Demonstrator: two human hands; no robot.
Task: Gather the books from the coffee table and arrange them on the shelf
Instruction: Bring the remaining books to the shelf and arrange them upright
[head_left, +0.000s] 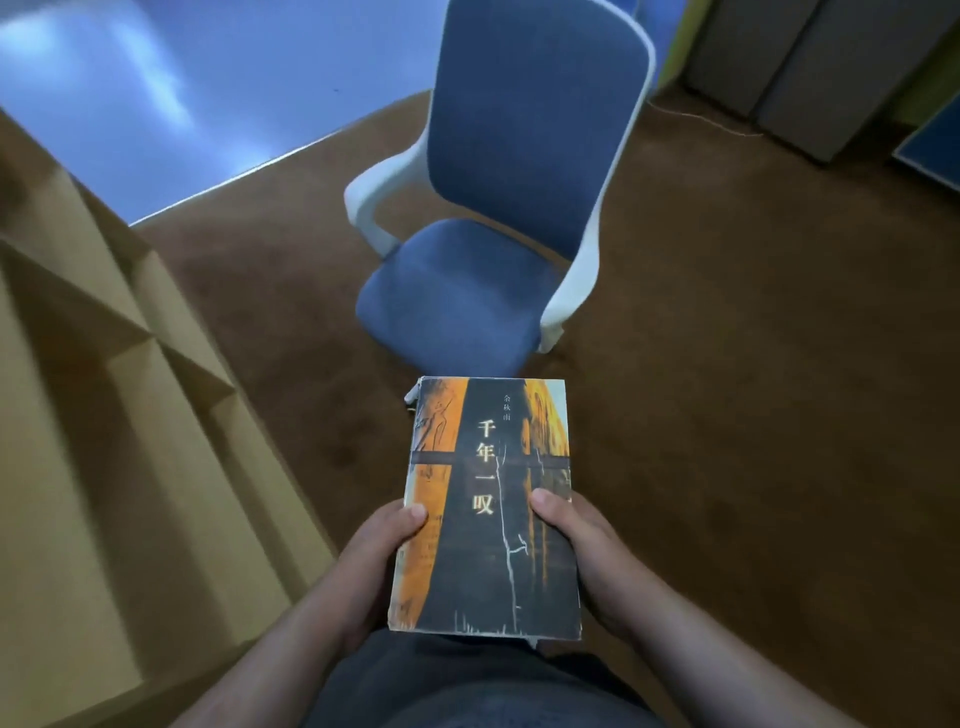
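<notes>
A worn book (488, 499) with an orange and black cover and white Chinese lettering lies flat, cover up, in front of my body. My left hand (371, 561) grips its lower left edge, thumb on the cover. My right hand (582, 551) grips its lower right edge, thumb likewise on top. Whether more books lie underneath is hidden. The wooden shelf (104, 415) with open, bare compartments stands at my left, close to my left forearm. The coffee table is out of view.
A blue office chair (483, 218) with a white frame stands straight ahead on the brown carpet (753, 389). Grey cabinets (810, 67) line the far right. A pale blue wall (156, 93) rises behind the shelf.
</notes>
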